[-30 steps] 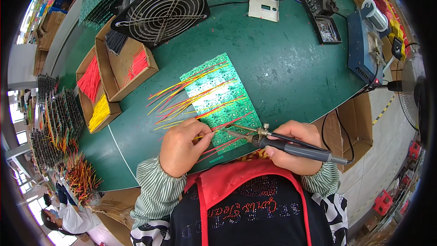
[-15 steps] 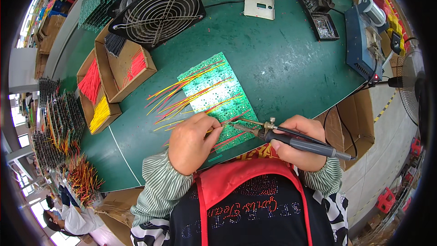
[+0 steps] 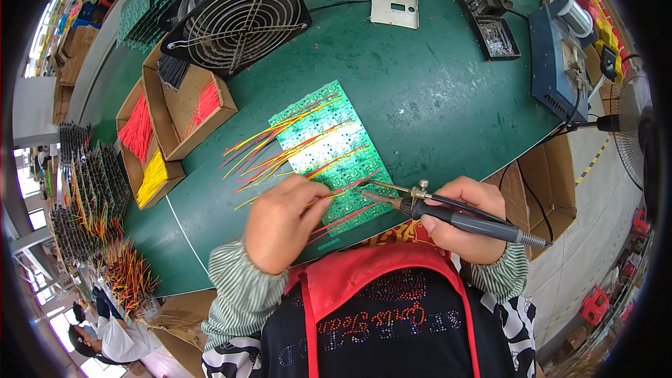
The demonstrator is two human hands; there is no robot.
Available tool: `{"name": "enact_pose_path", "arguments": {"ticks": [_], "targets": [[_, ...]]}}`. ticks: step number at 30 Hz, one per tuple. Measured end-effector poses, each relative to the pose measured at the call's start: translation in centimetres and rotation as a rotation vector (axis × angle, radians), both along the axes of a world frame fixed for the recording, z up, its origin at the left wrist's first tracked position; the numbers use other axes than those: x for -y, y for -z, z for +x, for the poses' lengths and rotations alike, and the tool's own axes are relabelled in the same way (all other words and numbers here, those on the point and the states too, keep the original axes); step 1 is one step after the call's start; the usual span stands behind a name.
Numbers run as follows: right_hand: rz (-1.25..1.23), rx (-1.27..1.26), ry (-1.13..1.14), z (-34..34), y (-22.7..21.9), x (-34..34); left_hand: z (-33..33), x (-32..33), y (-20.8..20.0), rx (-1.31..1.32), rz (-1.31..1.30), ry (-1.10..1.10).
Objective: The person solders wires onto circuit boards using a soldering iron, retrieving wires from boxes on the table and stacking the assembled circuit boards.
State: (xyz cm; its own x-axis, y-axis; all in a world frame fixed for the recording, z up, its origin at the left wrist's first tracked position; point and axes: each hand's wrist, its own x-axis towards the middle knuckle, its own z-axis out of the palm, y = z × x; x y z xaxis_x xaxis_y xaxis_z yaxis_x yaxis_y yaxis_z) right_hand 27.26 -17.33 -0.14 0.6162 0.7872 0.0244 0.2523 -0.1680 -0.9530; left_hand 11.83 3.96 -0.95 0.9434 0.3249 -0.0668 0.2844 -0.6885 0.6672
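Note:
A green circuit board panel lies tilted on the bench, with several red and yellow wires running off its left side. Over its lower left part my left hand is closed, thumb and forefinger pinching a yellow wire whose end points at the board. My right hand grips a soldering iron that has a thin metal feed tube and a brass screw above its barrel. The iron's tip sits just over the board, to the right of my left fingertips. My left palm hides part of the wires.
Cardboard boxes with red, yellow and dark wires stand at the left, below a black fan. At the far right are a blue soldering station, a solder spool and a black tray. Wired boards are stacked far left.
My left hand has drawn back to the left, away from the iron's tip, with the yellow wire between its fingers. The right hand and iron have shifted slightly right.

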Motion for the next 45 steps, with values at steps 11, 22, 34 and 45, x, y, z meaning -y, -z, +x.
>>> {"name": "enact_pose_path", "arguments": {"ticks": [11, 22, 34, 45], "targets": [[-0.005, 0.018, 0.045, 0.5, -0.3, 0.7, 0.8, 0.1, -1.7, 0.152, 0.23, 0.012], [-0.023, -0.031, 0.074, 0.4, 0.4, 1.1, 2.5, 1.9, 1.5, 0.028, 0.0, 0.057], [-0.019, 0.019, 0.057, 1.0, -0.3, 0.3, 1.9, 0.6, 1.0, 0.041, 0.036, 0.022], [-0.076, 0.048, 0.215, 0.8, 0.1, 2.5, -9.2, -13.3, -1.7, -0.37, 0.47, -0.163]]}}
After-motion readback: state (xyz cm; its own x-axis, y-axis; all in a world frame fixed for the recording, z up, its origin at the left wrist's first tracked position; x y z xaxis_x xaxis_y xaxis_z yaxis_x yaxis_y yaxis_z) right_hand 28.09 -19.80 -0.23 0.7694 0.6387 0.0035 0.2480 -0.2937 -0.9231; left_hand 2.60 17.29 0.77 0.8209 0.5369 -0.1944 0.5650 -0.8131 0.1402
